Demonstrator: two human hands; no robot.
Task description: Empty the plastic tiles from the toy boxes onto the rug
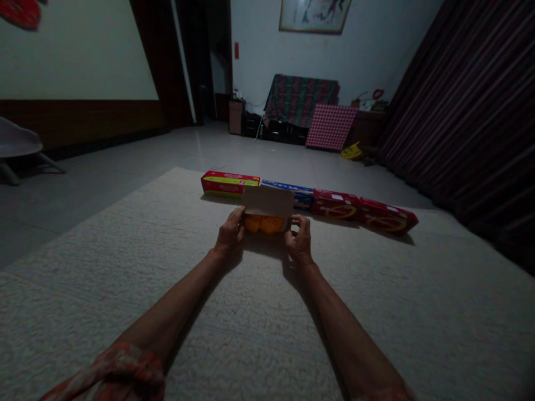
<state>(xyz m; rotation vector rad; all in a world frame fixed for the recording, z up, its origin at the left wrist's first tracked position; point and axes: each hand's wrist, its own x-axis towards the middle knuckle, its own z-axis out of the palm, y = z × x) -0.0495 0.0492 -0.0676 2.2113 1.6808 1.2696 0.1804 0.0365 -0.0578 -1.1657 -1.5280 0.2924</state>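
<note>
Between my two hands is a small cardboard box [267,224] with an orange picture on its near side. Its plain greyish-brown flap [268,200] stands up at the top. My left hand [230,231] grips the box's left end, fingers curled against it. At the right end my right hand [300,236] holds it with thumb and bent fingers. Just behind stands a row of long boxes: a red and green box [229,182], a partly hidden blue box [303,196], a dark red box [335,205] and another dark red box [387,216].
A pale textured mat [251,323] lies under the boxes on a tiled floor [159,150]. To the left is a white chair [19,142]. Dark curtains [472,106] hang on the right. Farther back are a cloth-covered piece of furniture [303,97] and a checked panel [332,127].
</note>
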